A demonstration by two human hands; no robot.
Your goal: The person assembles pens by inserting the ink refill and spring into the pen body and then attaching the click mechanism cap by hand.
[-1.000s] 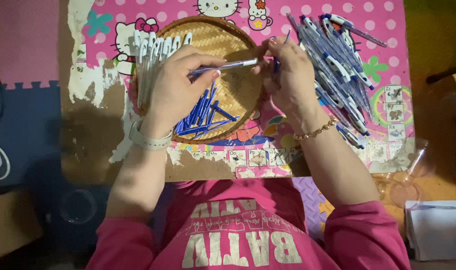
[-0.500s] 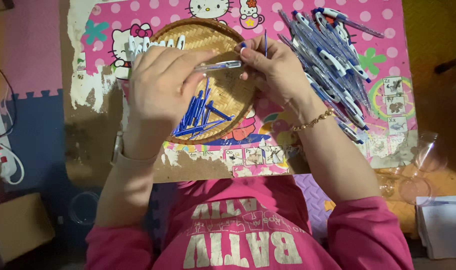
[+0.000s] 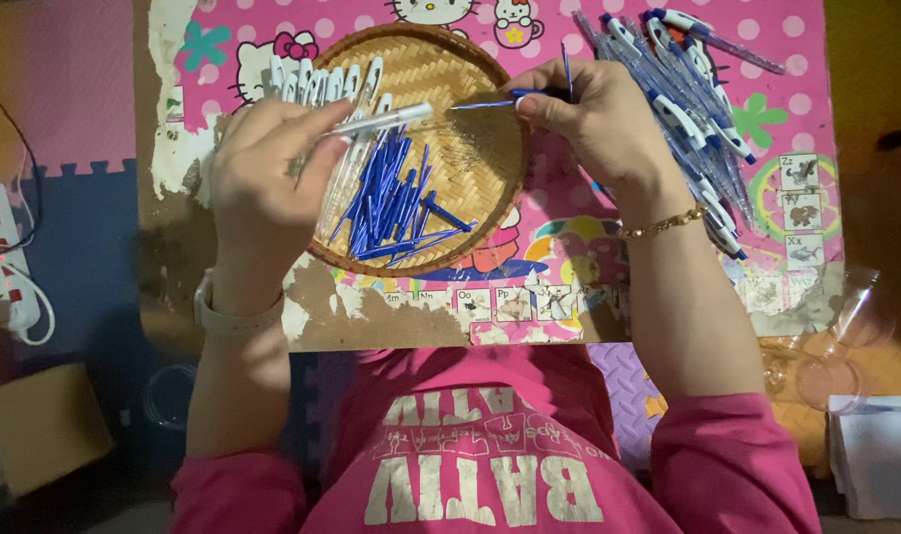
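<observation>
Many blue refills (image 3: 386, 203) lie loose in the round woven tray (image 3: 470, 69), which makes it the landmark for everything here. On the tray's far left rim a row of clear pen barrels (image 3: 307, 84) leans in a bunch. Beyond the tray's right edge, a large heap of assembled pens (image 3: 693, 119) with white and blue clips rests on the pink patterned table (image 3: 589, 267). Judging from the two piles, a good share of the pens looks put together, while the refills and barrels at the tray still wait to be joined.

Over the tray's left half, the left hand (image 3: 268, 188) is closed around one clear barrel (image 3: 381, 121), thumb and fingers pinching it so that its open end points toward the tray's middle. At the tray's right rim, the right hand (image 3: 594, 124) is pinched shut on a single thin blue refill (image 3: 485, 104), whose tip points left toward the barrel's mouth; the two are near but not touching. Both wrists hang above the tray, forearms angled inward from the person's pink sleeves. A white power strip (image 3: 0, 257) sits well to the left of the tray.
</observation>
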